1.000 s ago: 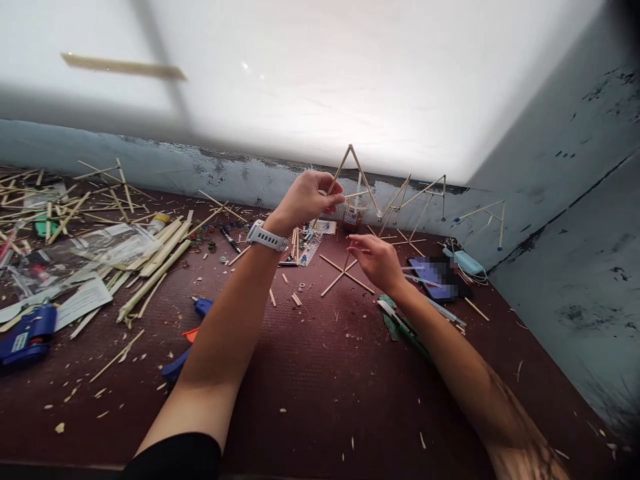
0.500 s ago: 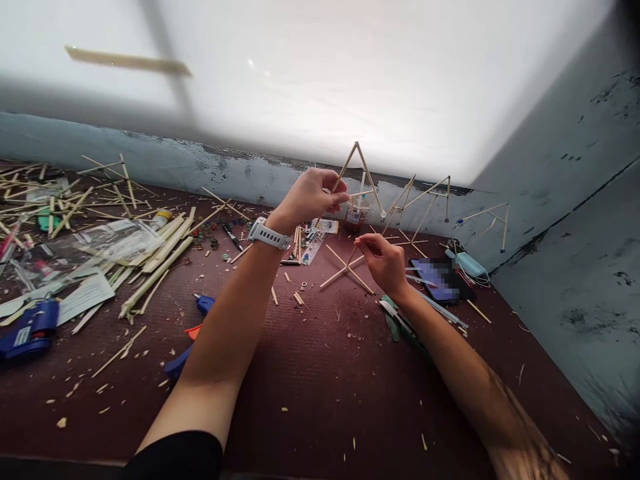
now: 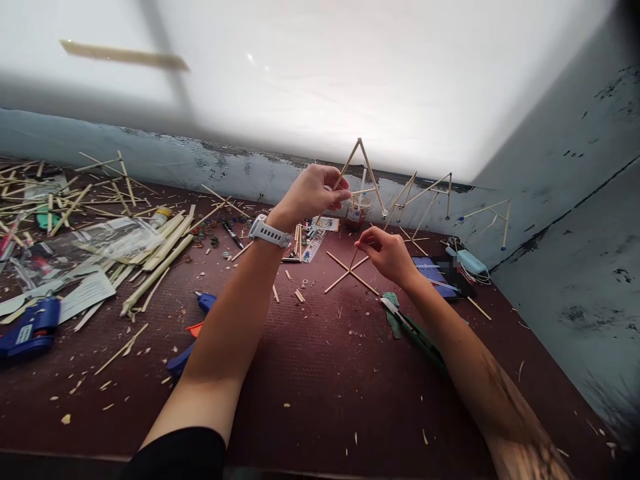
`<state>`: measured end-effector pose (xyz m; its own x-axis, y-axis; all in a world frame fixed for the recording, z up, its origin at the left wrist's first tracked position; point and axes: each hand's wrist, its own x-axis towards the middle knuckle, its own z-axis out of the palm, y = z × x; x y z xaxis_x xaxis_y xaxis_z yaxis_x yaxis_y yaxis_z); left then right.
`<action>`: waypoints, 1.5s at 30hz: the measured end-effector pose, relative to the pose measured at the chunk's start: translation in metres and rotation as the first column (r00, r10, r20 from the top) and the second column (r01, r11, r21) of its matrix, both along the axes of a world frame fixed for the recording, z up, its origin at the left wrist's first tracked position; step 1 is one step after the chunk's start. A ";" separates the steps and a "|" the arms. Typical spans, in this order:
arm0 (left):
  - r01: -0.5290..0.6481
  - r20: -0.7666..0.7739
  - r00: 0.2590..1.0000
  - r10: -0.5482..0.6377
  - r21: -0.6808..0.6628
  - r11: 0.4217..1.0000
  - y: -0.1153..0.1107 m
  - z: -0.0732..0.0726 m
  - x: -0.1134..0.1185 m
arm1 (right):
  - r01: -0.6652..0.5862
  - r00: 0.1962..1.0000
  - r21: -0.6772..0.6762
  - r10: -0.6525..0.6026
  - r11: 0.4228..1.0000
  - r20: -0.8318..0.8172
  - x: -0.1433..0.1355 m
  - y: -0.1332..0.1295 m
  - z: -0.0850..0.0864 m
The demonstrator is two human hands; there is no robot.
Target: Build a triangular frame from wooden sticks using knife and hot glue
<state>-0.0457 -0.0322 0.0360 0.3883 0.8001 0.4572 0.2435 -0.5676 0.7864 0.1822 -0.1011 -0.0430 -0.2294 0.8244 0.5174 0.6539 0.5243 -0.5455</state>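
My left hand pinches an A-shaped frame of thin bamboo sticks, held upright with its peak above the fingers and a crossbar between its legs. Below and to the right, the fingertips of my right hand are closed on a short thin stick. That stick slants down to the middle of a cross of sticks lying on the table; whether it is fixed there I cannot tell. A green-handled utility knife lies under my right forearm, partly hidden.
More stick frames stand at the back right, near a cup with a straw. Blue glue guns and a heap of bamboo strips lie left. A phone and a light-blue cabled device are right.
My right hand has risen slightly, still pinching the short stick over the cross. The cross has turned a little. More of the utility knife shows. My left hand keeps the frame nearly still.
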 end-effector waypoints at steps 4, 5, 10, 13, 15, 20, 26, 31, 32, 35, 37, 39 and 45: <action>-0.002 0.020 1.000 0.002 0.001 1.000 -0.001 0.001 -0.001 | -0.050 0.993 -0.086 0.059 0.995 0.101 0.003 0.008 0.004; -0.003 0.026 1.000 0.003 0.001 1.000 -0.001 0.001 -0.001 | -0.054 0.990 -0.087 0.065 0.995 0.125 0.003 0.009 0.002; -0.005 0.046 0.999 0.005 0.006 1.000 0.001 0.001 -0.002 | -0.010 0.998 -0.072 0.014 0.997 0.060 0.002 0.007 -0.013; -0.010 0.051 0.999 0.010 0.007 1.000 0.001 0.002 -0.003 | 0.068 0.995 -0.058 -0.063 0.996 0.077 0.010 0.008 -0.013; -0.006 0.053 0.999 0.006 0.008 1.000 0.001 0.002 -0.002 | 0.106 0.993 -0.071 -0.102 0.992 0.053 0.017 0.010 -0.011; 0.056 0.062 0.997 -0.054 -0.029 0.998 -0.005 0.002 0.001 | -0.040 0.985 -0.209 0.004 0.977 -0.170 0.016 0.012 -0.015; 0.188 -0.051 0.980 -0.192 -0.077 0.979 -0.003 -0.003 0.004 | -0.119 0.935 -0.197 0.043 0.973 -0.353 -0.013 0.004 -0.033; 0.284 -0.096 0.952 -0.290 -0.076 0.956 0.002 -0.008 0.004 | -0.040 0.935 -0.146 -0.014 0.988 -0.354 -0.022 0.005 -0.045; 0.296 -0.094 0.948 -0.303 -0.074 0.952 0.003 -0.009 0.004 | -0.025 0.945 -0.159 -0.029 0.987 -0.326 -0.022 0.005 -0.047; 0.286 -0.082 0.953 -0.291 -0.069 0.956 0.004 -0.009 0.003 | 0.091 0.984 -0.214 -0.121 0.973 -0.132 -0.021 0.002 -0.042; 0.234 -0.073 0.968 -0.239 -0.071 0.970 0.003 -0.007 0.000 | 0.190 0.981 -0.208 -0.176 0.959 0.085 -0.017 -0.007 -0.027; 0.184 -0.060 0.980 -0.188 -0.066 0.981 0.001 -0.004 -0.002 | 0.215 0.942 -0.151 -0.164 0.965 0.294 -0.013 -0.021 -0.002; 0.195 -0.057 0.979 -0.197 -0.037 0.980 -0.005 0.001 -0.003 | 0.330 0.917 0.295 -0.378 0.897 0.124 0.002 -0.046 0.055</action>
<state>-0.0485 -0.0370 0.0373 0.5649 0.7195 0.4039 0.1780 -0.5842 0.7918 0.1844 -0.1469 0.0121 -0.0536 0.7071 0.7050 0.8942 0.3482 -0.2813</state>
